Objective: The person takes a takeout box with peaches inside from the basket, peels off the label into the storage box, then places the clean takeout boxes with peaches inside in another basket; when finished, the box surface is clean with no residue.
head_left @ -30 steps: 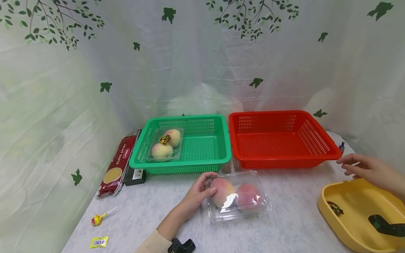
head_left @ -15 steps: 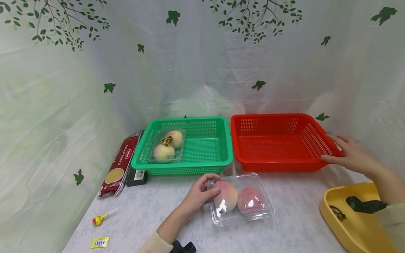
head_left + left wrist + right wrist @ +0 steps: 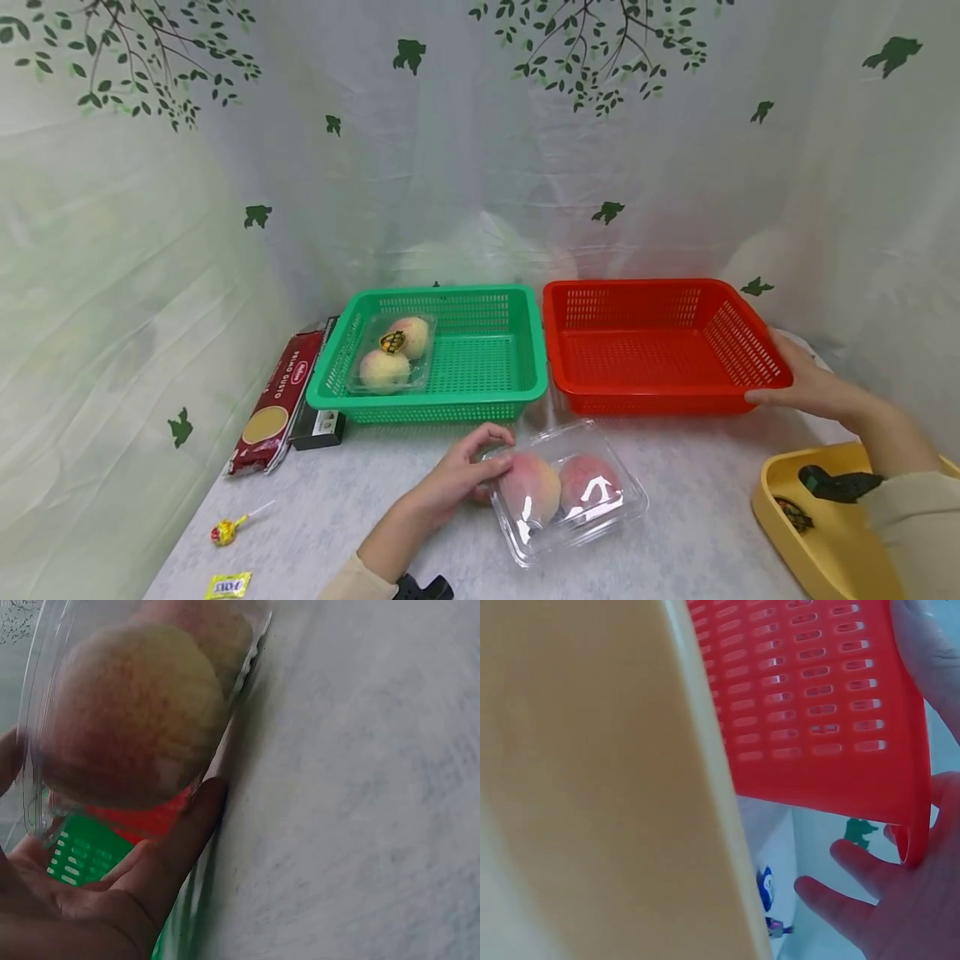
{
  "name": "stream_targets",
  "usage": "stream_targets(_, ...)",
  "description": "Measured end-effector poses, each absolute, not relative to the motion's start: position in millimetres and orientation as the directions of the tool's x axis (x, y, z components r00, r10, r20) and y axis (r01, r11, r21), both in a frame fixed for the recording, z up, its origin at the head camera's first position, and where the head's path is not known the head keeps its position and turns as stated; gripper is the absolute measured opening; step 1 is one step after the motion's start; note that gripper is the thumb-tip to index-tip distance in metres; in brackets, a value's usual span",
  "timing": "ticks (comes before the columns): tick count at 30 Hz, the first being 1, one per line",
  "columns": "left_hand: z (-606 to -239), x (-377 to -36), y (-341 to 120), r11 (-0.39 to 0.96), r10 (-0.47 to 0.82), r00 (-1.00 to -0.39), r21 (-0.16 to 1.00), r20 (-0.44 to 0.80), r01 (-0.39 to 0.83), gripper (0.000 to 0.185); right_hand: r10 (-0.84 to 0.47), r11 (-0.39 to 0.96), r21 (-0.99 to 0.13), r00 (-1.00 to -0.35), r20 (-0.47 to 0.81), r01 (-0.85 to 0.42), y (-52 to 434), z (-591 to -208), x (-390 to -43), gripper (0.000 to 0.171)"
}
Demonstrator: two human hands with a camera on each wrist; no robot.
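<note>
My left hand (image 3: 468, 471) holds the left end of a clear plastic clamshell box (image 3: 566, 487) with two pinkish peaches inside. The box tilts, its left end raised over the table. In the left wrist view a finger runs under the box beside a peach (image 3: 135, 712). At the right, my right hand (image 3: 813, 379) grips the right rim of a red plastic basket (image 3: 667, 400). Its thumb lies at the near corner, and the other fingers reach down the outer side, spread below the rim in the right wrist view.
A green basket (image 3: 435, 412) holds another two-peach box (image 3: 390, 354). Left of it lie a dark red packet (image 3: 277, 400) and a black box (image 3: 318, 425). A lollipop (image 3: 228, 529) and yellow sweet (image 3: 228, 585) lie nearer. A yellow tray (image 3: 780, 533) stands under my right forearm.
My right hand has moved from above the yellow tray to the red basket's rim, and the basket's right end has shifted slightly left. My left hand has tilted the peach box.
</note>
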State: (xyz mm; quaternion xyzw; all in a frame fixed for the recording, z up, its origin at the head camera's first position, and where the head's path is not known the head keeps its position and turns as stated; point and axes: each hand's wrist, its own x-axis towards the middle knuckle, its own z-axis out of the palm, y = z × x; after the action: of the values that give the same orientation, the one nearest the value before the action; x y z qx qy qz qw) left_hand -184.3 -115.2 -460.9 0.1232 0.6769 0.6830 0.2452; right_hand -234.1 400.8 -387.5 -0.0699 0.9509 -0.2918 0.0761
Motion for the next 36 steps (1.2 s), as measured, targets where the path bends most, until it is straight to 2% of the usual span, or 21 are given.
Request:
stream_targets(5,-458,-185,-120,0.074,0.619,-0.764,0.981,-0.186,-0.178,0.052,-0.157,0.826,-0.560,-0.981,-0.111,-0.069,402,-387,-234,0.117)
stream_targets(11,-454,-184,-125,0.088,0.744,-0.635,0.973,-0.206,-0.212,0.054,-0.126,0.835,-0.550,-0.980,-0.152,-0.022,400,-387,-233,0.118)
stream_targets(17,-454,-182,-126,0.111,0.782,-0.600,0.984,-0.171,-0.137,0.046,-0.119,0.834,-0.552,-0.980,-0.158,-0.012,399,-391,-230,0.119)
stream_targets(22,-454,-179,-122,0.051,0.818,-0.562,0.989,-0.121,-0.138,0.044,-0.107,0.832,-0.554,-0.983,-0.150,-0.006,399,-394,-228,0.120)
stream_targets(30,-434,-173,-114,-0.096,0.781,-0.622,0.974,-0.055,-0.207,0.044,-0.102,0.819,-0.573,-0.984,-0.143,-0.002,399,-395,-228,0.119)
stream_targets(36,-409,-178,-107,-0.192,0.730,-0.682,0.948,-0.036,-0.255,0.036,-0.110,0.807,-0.591,-0.987,-0.120,-0.018,399,-397,-227,0.117)
